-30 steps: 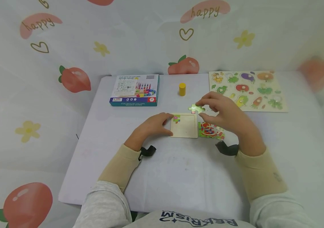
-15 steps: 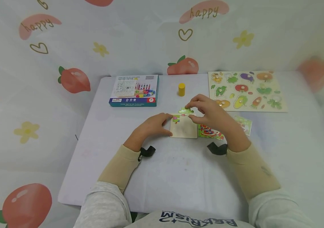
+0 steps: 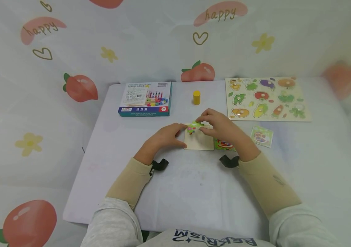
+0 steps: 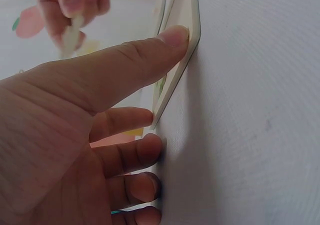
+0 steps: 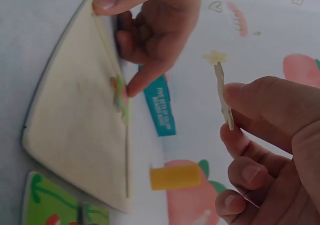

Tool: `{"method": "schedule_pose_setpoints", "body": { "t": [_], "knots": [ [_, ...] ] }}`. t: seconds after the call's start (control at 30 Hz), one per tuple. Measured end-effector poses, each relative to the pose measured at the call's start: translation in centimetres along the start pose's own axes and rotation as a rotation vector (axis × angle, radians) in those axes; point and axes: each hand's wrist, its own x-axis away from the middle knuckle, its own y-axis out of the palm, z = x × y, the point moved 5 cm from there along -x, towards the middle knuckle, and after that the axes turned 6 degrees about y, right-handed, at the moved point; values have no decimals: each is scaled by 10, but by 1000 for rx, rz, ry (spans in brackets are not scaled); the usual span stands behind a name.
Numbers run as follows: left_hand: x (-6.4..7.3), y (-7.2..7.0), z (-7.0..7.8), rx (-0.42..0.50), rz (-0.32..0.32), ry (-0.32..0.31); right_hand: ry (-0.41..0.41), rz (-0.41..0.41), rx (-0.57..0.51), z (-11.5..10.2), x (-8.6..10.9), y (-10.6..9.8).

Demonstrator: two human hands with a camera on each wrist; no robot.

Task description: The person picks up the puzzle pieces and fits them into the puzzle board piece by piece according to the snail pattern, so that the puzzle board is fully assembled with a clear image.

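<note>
Two pinches: left hand [image 3: 165, 136] wide on board [image 3: 200, 142], right hand [image 3: 220, 127] narrow on puzzle piece [image 5: 220, 86]

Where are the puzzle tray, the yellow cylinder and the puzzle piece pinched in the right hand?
Puzzle tray [image 3: 199, 142]: head view, on its bare floor.
Yellow cylinder [image 3: 196, 98]: head view, on its side.
Puzzle piece [image 5: 222, 94]: right wrist view, on its thin edge.
</note>
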Motion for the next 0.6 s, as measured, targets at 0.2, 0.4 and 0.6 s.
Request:
{"method": "schedule_pose_setpoints", "body": {
  "t": [0.2, 0.4, 0.6],
  "knots": [
    [0, 1, 0, -9, 2, 8, 37, -31, 38, 13, -5, 11],
    [0, 1, 0, -6, 4, 5, 82, -57, 36, 24, -9, 20],
    [1, 1, 1, 7, 3, -6, 122, -66, 66, 34, -12, 28]
  ]
}}
